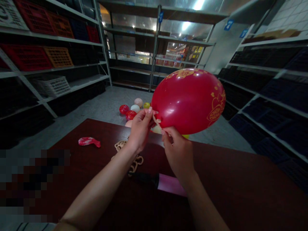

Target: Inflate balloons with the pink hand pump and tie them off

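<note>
A big inflated red balloon [190,99] with gold print floats above the dark brown table [240,186]. My left hand [141,128] pinches the balloon's neck from the left, fingers closed. My right hand [176,150] is closed on the neck from below, fingers pressed together around it. Both hands meet at the knot end of the balloon. A pink and black hand pump [163,183] lies on the table under my right wrist. A flat, uninflated red balloon [88,141] lies on the table to the left.
A tan rope or chain-like strand [134,162] lies under my left wrist. Several inflated balloons [132,110] sit on the grey floor beyond the table. Metal shelving with red and orange crates [48,35] lines the left; dark shelving [269,83] lines the right.
</note>
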### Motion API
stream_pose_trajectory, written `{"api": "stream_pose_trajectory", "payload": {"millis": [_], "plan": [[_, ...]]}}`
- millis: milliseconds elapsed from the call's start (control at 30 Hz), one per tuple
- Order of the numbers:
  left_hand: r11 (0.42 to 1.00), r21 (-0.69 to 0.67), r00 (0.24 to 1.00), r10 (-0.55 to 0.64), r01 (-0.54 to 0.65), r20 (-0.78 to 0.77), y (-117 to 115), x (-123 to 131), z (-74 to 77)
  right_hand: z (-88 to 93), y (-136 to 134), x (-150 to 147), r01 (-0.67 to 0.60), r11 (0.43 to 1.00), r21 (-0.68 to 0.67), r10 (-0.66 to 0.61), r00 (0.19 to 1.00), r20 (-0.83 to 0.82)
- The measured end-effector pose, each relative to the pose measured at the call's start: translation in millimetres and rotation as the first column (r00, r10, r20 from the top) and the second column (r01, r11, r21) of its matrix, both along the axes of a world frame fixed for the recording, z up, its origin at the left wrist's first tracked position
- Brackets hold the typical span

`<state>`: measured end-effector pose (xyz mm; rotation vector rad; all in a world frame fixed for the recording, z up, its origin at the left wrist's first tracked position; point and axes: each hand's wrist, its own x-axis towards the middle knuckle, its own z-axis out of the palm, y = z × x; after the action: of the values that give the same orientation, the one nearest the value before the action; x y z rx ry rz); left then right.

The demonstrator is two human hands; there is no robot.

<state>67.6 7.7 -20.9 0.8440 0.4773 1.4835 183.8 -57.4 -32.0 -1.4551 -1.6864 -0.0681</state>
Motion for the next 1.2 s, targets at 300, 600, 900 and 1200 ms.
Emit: {"api": "stream_pose_trajectory", "payload": {"millis": [300,600,900,1200], "plan": [[0.999,-0.024,0.999,0.023,-0.022,0.034,2.6,-0.1,-4.8,-2.7,6.0,5.3,-0.065,0.997,-0.043,0.064,0.997,-0.031],[0.952,0.232,0.957,0.24,-0.2,-0.16,-1.4,14.3,-22.7,-8.6,17.2,19.7,-0.086,0.988,-0.128,0.071,0.991,-0.116],[0.738,0.601,0.64,0.627,-0.307,-0.443,27.0,28.7,-32.9,-18.2,28.9,30.1,-0.04,0.987,-0.153,0.021,0.991,-0.129],[0.933,0.322,0.495,0.206,0.162,-0.844,182.9,53.1,-15.4,-12.3,26.3,50.4,-0.027,0.973,-0.229,-0.006,0.99,-0.143]]}}
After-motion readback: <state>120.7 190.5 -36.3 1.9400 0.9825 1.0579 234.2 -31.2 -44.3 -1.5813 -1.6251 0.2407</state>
